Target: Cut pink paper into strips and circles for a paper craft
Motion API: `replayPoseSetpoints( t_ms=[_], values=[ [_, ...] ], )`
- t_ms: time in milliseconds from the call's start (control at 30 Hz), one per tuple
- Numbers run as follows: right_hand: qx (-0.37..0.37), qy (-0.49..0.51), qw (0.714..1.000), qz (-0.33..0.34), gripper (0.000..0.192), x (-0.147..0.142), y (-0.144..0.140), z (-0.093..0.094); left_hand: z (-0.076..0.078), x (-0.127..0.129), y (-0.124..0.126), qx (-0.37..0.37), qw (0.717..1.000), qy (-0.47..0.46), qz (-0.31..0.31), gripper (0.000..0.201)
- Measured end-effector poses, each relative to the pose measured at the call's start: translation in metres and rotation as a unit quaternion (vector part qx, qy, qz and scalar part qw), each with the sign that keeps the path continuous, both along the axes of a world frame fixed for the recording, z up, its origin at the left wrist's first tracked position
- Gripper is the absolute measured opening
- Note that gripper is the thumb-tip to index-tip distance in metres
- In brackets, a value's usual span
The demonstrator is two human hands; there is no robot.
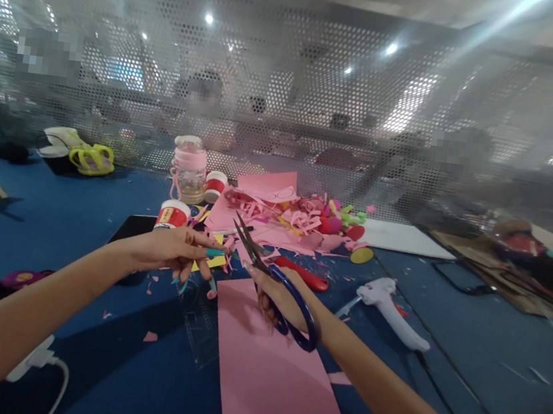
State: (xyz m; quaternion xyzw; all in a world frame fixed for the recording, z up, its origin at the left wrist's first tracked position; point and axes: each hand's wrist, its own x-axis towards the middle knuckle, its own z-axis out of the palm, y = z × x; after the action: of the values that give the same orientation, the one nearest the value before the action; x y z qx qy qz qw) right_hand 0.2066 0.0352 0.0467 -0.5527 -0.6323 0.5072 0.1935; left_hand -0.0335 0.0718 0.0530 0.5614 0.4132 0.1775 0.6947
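My right hand (278, 298) is closed around the dark blue handles of a pair of scissors (308, 335). The blades stand slightly apart and point up and away to the left. Beneath this hand lies a sheet of pink paper (266, 374). My left hand (177, 252), with long teal nails, hovers left of the blades, fingers stretched and apart. A small pink curl (211, 294) shows beside one fingertip; whether they touch I cannot tell. Just beyond the scissors rests a red-handled tool (303, 275).
A pile of pink paper scraps (300, 220) spreads behind my hands. Near it stand a bottle (188, 173) and two paper cups, one (173, 214) close to my left hand. A white glue gun (392, 312) with a cord lies right. A perforated metal panel (289, 101) bounds the back.
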Motion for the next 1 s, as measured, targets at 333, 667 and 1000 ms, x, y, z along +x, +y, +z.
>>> replayPoseSetpoints(
  t_ms=[333, 667, 1000],
  values=[
    [0.036, 0.004, 0.999, -0.015, 0.051, -0.004, -0.006, 0.007, -0.003, 0.002, -0.003, -0.012, 0.999, -0.023, 0.023, 0.045],
    [0.057, -0.039, 0.997, 0.023, 0.053, -0.002, -0.006, 0.008, -0.002, 0.004, -0.006, -0.006, 1.000, -0.014, 0.019, 0.033],
    [0.011, 0.018, 1.000, 0.010, 0.053, 0.002, 0.006, -0.005, -0.003, 0.014, -0.004, 0.039, 0.998, -0.005, 0.046, 0.026]
  ],
)
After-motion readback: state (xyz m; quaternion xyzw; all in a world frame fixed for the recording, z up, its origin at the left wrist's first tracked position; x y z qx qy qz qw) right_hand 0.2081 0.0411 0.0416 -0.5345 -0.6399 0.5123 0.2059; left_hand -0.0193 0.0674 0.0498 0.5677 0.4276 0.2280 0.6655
